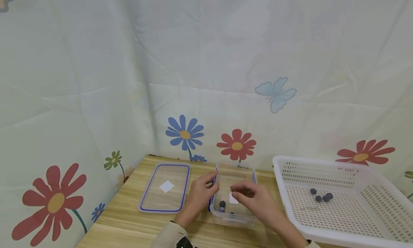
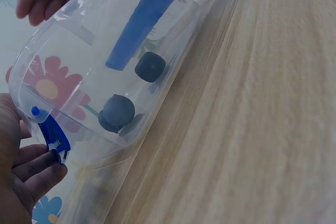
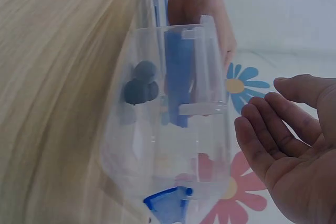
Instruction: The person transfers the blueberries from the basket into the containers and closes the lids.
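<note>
A clear plastic food box with blue side latches stands without its lid in front of me. My left hand holds its left wall by the rim, with fingers around the blue latch in the left wrist view. Several dark blueberries lie near the box's front end, and they show through the wall as round balls in the right wrist view. Above the box's right side hovers my right hand, its fingers loosely bent and nothing between them.
A clear lid with a blue seal and white label lies on the wooden table at left. At right, a white perforated basket holds several more blueberries. A flower-printed curtain hangs behind.
</note>
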Available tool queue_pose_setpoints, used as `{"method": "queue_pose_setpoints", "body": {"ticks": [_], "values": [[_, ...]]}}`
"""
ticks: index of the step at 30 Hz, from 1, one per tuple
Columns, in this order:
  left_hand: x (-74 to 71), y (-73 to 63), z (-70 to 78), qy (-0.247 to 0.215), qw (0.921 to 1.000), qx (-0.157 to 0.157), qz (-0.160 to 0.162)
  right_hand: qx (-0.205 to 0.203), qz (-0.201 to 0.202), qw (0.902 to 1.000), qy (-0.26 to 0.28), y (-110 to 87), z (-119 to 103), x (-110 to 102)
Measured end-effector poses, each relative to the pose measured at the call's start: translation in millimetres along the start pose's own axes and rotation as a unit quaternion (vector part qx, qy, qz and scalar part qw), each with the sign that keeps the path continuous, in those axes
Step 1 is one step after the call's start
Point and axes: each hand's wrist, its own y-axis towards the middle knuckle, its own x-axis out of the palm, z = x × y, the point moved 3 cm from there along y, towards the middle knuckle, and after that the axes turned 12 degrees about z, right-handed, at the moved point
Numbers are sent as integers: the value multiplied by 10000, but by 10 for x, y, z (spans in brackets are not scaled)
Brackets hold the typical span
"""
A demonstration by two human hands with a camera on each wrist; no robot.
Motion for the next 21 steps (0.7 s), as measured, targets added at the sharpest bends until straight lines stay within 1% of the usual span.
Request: {"method": "queue_pose_setpoints", "body": {"ticks": [4, 7, 15, 19, 21], "values": [[-2, 4, -8, -53, 9999, 88, 21, 85, 83, 9999, 89, -5, -111, -95], [8, -4, 0, -59, 9999, 136, 25, 267, 226, 9994, -6, -5, -190, -204], [10, -34, 7, -97, 9999, 97, 70, 324, 638, 9972, -199, 2, -406, -559], [1, -31, 7, -110, 9998, 142, 101, 106, 701, 9968, -371, 48, -484, -753], [-8, -27, 5, -93, 9998, 161, 109, -73, 689, 9966, -436, 88, -517, -840]]}}
